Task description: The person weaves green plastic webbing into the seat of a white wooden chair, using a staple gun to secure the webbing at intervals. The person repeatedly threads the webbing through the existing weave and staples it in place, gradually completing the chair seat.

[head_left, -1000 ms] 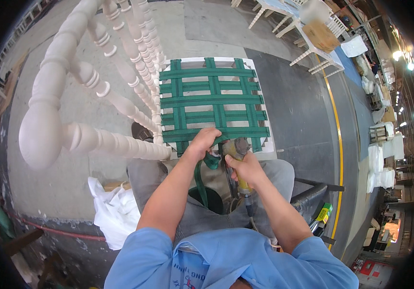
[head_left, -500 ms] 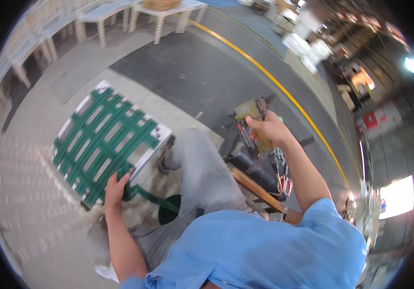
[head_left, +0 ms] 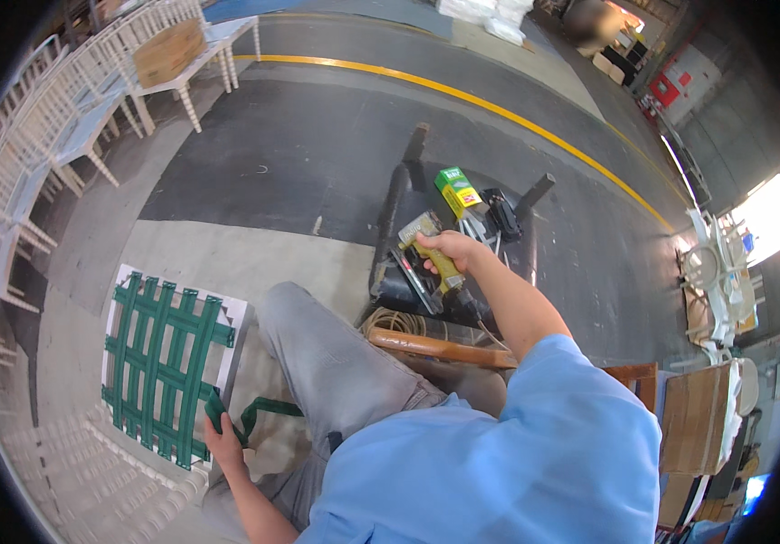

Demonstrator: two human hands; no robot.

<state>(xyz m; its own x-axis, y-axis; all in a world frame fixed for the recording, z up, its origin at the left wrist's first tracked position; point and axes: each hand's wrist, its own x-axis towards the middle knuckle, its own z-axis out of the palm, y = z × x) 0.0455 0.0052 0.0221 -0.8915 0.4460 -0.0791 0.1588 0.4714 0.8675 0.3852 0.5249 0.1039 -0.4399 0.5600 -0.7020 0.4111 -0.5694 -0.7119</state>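
Note:
My right hand (head_left: 449, 251) is wrapped round the handle of a yellow pneumatic staple gun (head_left: 421, 227), which is over a black seat-like stand (head_left: 393, 207) with short posts. My left hand (head_left: 225, 446) grips a loose length of green webbing (head_left: 268, 407) at the near right corner of a white seat frame (head_left: 235, 317). Crossed green webbing strips (head_left: 152, 363) are woven over that frame. The loose strip loops from my left hand toward my leg, where its far end is hidden.
On the stand lie a green and yellow box (head_left: 458, 190) and a black object (head_left: 502, 214). A coiled hose (head_left: 397, 322) and a wooden rail (head_left: 435, 347) are beside my leg. White chairs (head_left: 91, 118) line the left; a cardboard box (head_left: 700, 417) is at the right.
My view has swung right, bringing the stand and its box into sight. The staple gun is now over the stand, still in my right hand. My left hand keeps its hold on the webbing.

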